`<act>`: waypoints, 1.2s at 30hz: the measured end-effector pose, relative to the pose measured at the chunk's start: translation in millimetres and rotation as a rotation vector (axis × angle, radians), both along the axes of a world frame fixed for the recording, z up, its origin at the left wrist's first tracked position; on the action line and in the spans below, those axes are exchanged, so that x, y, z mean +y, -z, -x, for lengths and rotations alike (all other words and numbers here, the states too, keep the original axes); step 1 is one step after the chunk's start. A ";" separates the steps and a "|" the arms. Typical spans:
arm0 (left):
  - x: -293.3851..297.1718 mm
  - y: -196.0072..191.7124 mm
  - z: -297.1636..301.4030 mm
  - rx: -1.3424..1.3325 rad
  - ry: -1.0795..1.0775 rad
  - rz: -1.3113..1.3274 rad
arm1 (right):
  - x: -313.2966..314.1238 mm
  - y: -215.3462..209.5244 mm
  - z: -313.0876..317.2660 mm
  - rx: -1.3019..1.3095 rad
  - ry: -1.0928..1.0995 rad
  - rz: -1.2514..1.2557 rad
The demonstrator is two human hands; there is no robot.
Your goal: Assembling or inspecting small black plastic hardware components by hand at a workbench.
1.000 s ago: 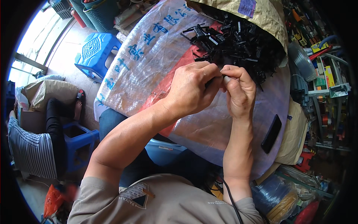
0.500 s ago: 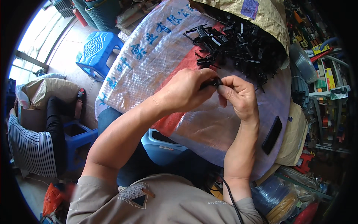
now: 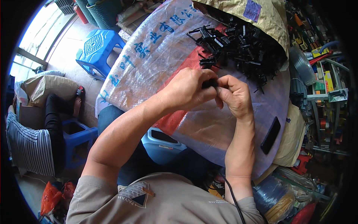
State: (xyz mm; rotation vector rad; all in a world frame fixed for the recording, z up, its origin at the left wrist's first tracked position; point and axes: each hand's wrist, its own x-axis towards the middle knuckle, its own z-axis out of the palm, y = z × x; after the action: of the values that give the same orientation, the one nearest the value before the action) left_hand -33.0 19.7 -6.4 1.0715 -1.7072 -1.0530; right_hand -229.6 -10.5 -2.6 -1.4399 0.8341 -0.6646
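Over the woven plastic sack (image 3: 136,74) my two hands meet fingertip to fingertip. My left hand (image 3: 190,87) is closed around a small black plastic part (image 3: 209,83), mostly hidden by the fingers. My right hand (image 3: 235,96) pinches at the same spot, thumb against forefinger; whether it grips the black part or something smaller is hidden. Just beyond the hands, a heap of black plastic parts (image 3: 242,48) spills from the mouth of a tan paper sack (image 3: 266,16). A dark phone (image 3: 270,135) lies on the woven sack, to the right of my right forearm.
A blue stool (image 3: 99,48) stands at the upper left. Another person in a striped top (image 3: 31,149) is at far left beside a second blue stool (image 3: 76,138). Cluttered shelves (image 3: 328,93) line the right. A light-blue plastic item (image 3: 160,149) sits below the sack's edge. A cable (image 3: 232,199) runs along my right arm.
My right hand has shifted slightly left, closer against my left hand. Less of the black part shows between the fingers. The heap has not visibly changed.
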 end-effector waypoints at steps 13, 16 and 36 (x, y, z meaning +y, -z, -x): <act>-43.1 11.8 -42.7 1.037 0.015 -0.473 | -26.5 30.8 -26.4 0.267 0.332 0.884; -40.6 12.1 -41.5 0.976 0.011 -0.526 | -22.1 25.8 -15.9 0.011 0.386 0.565; -18.4 8.2 19.4 0.234 -0.231 0.168 | -8.5 15.4 -15.9 -0.255 0.336 0.409</act>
State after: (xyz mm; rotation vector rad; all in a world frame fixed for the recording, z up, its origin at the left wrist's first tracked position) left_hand -52.4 1.4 -14.6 0.9711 -1.4203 -0.8370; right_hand -213.8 -19.1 -18.0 -1.5439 0.7716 -1.3061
